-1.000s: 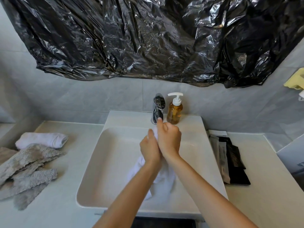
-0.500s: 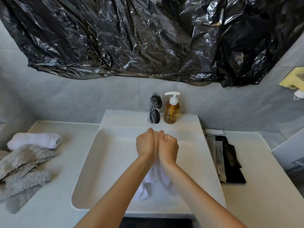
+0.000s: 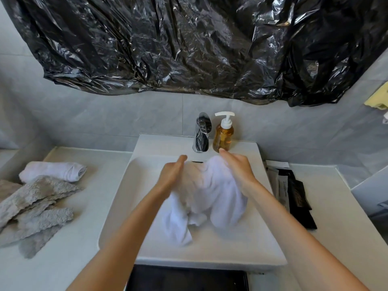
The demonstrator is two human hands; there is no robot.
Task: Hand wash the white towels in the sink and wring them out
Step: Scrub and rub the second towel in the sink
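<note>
We see both hands over the sink (image 3: 117, 206): left hand (image 3: 171, 175) and right hand (image 3: 238, 169) each grasping the white towel (image 3: 212, 198), spread between them above the basin; motion-blurred.

Single head cam, wide-angle, looks fwd and down from above the sink (image 3: 117, 206). Close range: forearms enter from bottom edge. Wall tiles and black plastic sheet (image 3: 189, 45) fill top.

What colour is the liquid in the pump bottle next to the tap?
Amber-orange, under a white pump, on the pump bottle right of the tap; head view.
</note>
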